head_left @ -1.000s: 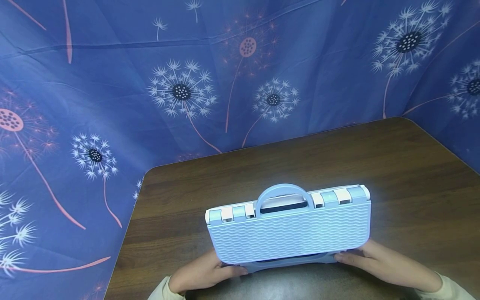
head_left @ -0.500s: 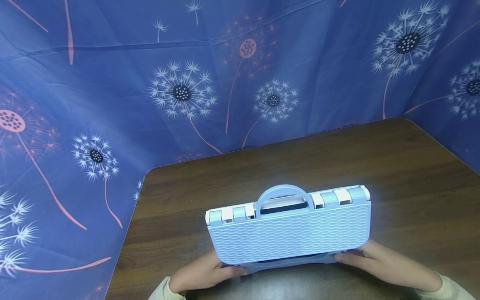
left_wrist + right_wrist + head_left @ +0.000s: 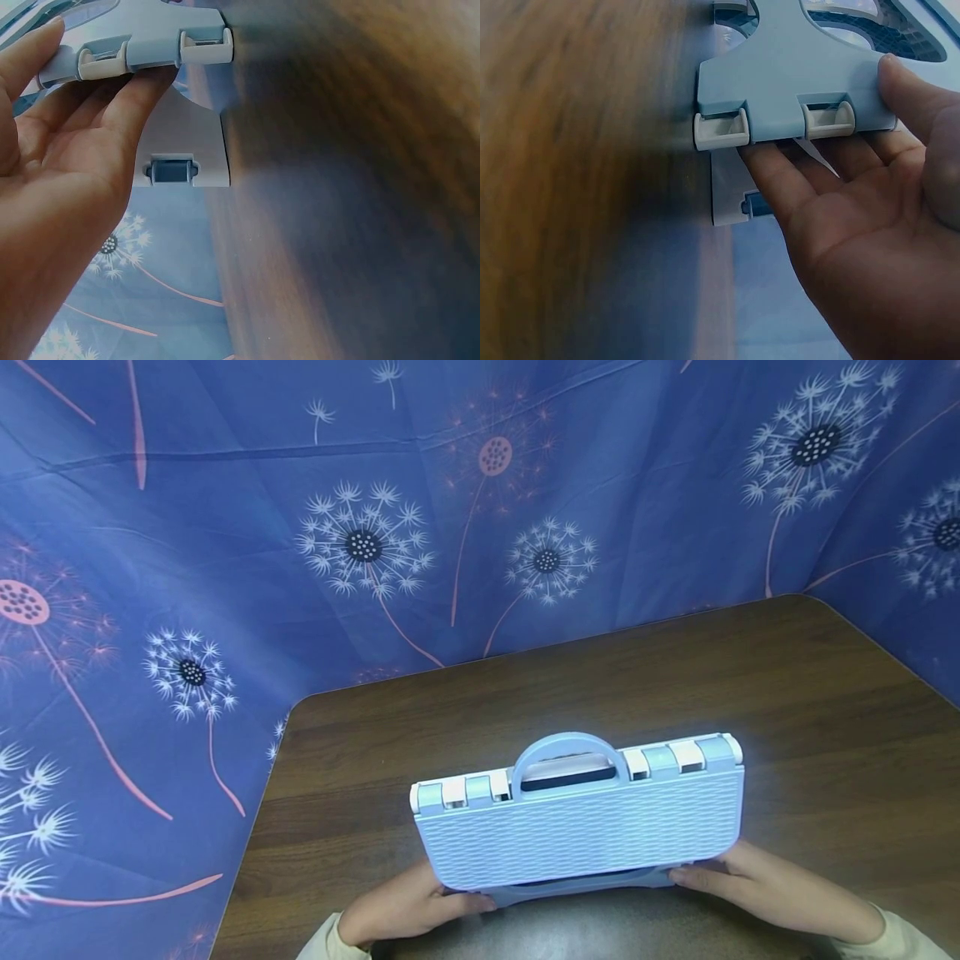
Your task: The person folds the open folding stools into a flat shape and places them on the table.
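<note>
A light blue and white plastic folding stool (image 3: 577, 831), folded, stands on edge over the table, its wavy-textured panel facing me. An arched carry handle (image 3: 567, 740) rises from its top edge between white hinge pieces (image 3: 686, 752). My left hand (image 3: 405, 900) grips its lower left end, thumb in front. At the opposite end my right hand (image 3: 768, 891) holds it the same way. Both wrist views show fingers curled in beneath the hinged edge of a side panel (image 3: 784, 86), fingertips hidden behind it. Another panel (image 3: 184, 139) with a dark blue hinge pin appears behind in the left wrist view.
The stool is near the front of a brown wooden table (image 3: 600, 681) with rounded corners. Behind and to both sides hangs a blue cloth (image 3: 465, 552) printed with dandelions. Cream sleeves (image 3: 333, 942) cover the forearms.
In the head view the stool's upper edge and handle have sunk very slightly. Both hands keep the same hold and place.
</note>
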Motion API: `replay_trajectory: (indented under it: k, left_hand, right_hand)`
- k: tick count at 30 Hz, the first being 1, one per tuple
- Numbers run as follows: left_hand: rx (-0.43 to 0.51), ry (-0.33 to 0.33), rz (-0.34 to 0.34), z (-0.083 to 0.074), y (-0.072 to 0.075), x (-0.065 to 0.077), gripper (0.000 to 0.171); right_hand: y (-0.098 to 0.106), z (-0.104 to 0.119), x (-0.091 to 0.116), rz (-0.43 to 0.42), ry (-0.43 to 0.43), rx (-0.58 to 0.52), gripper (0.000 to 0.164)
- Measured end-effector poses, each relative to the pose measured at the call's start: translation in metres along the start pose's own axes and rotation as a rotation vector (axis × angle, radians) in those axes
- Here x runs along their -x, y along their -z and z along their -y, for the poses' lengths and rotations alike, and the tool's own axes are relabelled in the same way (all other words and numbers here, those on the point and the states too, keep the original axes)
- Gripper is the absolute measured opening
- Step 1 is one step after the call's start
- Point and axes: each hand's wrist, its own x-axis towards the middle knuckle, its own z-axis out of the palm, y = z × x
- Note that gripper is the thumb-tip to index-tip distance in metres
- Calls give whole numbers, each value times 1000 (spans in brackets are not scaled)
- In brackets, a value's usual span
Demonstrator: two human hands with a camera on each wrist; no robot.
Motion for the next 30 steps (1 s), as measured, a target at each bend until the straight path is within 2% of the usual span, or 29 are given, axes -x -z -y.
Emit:
replay_trajectory:
  k: [7, 11, 19, 30]
  left_hand:
    - [-3, -4, 4, 0, 0, 0, 49]
    - [3, -5, 9, 0, 1, 0, 49]
    - [51, 35, 21, 0, 2, 1, 54]
    - [38, -2, 20, 2, 2, 0, 56]
  right_hand:
    - [0, 1, 0, 8, 21, -16, 54]
    - [1, 0, 0, 15, 3, -19, 54]
    - [1, -1, 1, 27, -20, -29, 57]
    - [0, 2, 1, 16, 1, -38, 56]
